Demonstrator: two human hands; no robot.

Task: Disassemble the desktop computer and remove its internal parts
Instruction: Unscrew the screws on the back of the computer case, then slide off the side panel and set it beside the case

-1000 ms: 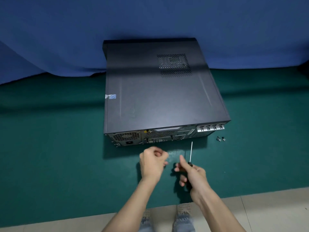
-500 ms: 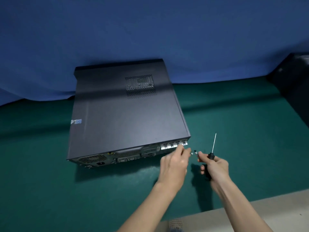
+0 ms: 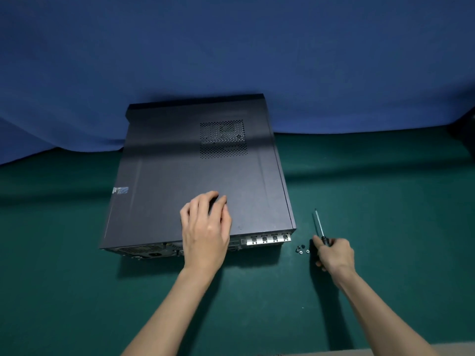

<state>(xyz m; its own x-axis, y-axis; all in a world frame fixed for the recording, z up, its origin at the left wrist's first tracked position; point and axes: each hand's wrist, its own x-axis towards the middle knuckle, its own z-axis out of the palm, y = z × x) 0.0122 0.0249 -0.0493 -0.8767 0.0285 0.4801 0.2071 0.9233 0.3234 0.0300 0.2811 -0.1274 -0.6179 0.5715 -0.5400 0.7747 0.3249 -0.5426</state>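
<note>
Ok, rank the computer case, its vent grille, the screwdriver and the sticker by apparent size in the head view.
1. computer case
2. vent grille
3. screwdriver: longer than the sticker but thin, and its handle is mostly hidden in the right hand, so this place is unsure
4. sticker

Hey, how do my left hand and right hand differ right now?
The left hand lies palm down on top of the case, fingers loosely spread; the right hand is curled round the screwdriver handle. The left hand holds nothing; the right hand holds the tool with its shaft pointing away. The left hand is over the case; the right hand is over the mat, beside the loose screws. Both are bare.
</note>
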